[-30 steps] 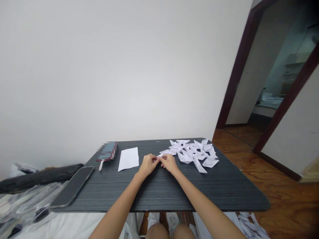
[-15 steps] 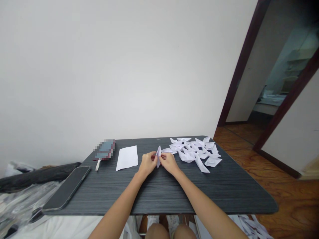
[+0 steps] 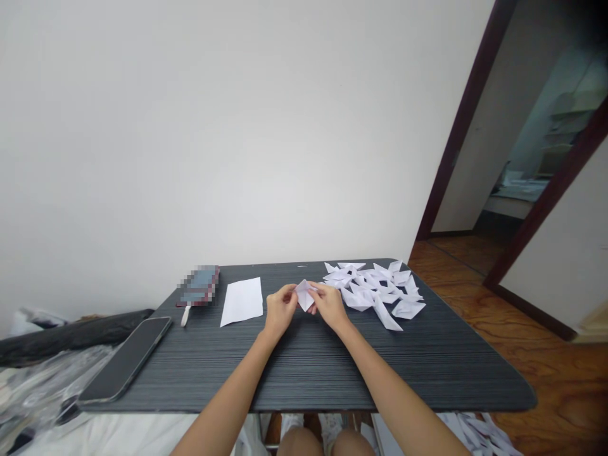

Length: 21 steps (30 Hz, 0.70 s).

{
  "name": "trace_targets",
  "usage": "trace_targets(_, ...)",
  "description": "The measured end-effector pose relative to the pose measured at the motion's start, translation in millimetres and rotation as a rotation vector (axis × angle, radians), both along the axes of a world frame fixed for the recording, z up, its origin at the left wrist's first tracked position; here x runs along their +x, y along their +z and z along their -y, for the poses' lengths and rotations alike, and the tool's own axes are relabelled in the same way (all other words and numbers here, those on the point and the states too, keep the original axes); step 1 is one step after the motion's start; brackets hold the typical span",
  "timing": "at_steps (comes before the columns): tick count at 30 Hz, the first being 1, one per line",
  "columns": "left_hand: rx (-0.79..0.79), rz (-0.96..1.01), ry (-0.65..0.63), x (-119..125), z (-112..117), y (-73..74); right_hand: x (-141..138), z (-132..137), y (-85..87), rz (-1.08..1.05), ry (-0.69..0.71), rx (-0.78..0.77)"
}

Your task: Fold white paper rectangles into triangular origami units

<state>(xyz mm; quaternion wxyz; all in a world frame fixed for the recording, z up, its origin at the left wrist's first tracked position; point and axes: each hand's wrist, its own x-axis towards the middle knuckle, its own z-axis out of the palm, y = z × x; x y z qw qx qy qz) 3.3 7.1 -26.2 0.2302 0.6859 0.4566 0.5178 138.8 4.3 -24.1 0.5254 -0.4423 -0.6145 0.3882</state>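
Between my hands is a small piece of folded white paper (image 3: pixel 304 297), roughly diamond-shaped from here, held above the dark table (image 3: pixel 313 373). My left hand (image 3: pixel 281 309) pinches its left corner. On the other side, my right hand (image 3: pixel 329 304) grips the right part, with the thumb across the front face and some fingers behind it. Just right of my right hand lies a pile of folded paper boats (image 3: pixel 363 297). A flat white sheet of paper (image 3: pixel 242 301) rests to the left of my left hand.
A phone (image 3: pixel 128 360) lies at the table's left edge. Behind it is a partly pixelated item (image 3: pixel 199 288) with a white strap (image 3: pixel 185 315). Plastic-wrapped things (image 3: pixel 47 380) sit left of the table. A white wall (image 3: pixel 285 139) stands behind; a doorway (image 3: pixel 503 145) is at right.
The folded paper, narrow and edge-on before, now shows a wider diamond-shaped face. My right hand has shifted slightly, its thumb now lying across the paper.
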Motion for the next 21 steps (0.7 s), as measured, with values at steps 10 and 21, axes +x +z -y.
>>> trace_targets(10,-0.321,0.670,-0.282,-4.9,-0.3,7.5,12.0,-0.1,5.9,-0.178,0.250,0.123)
trace_targets(21,-0.274,0.411,-0.277,-9.4,-5.7,0.3,9.4,5.5,8.6,-0.201,0.295,0.004)
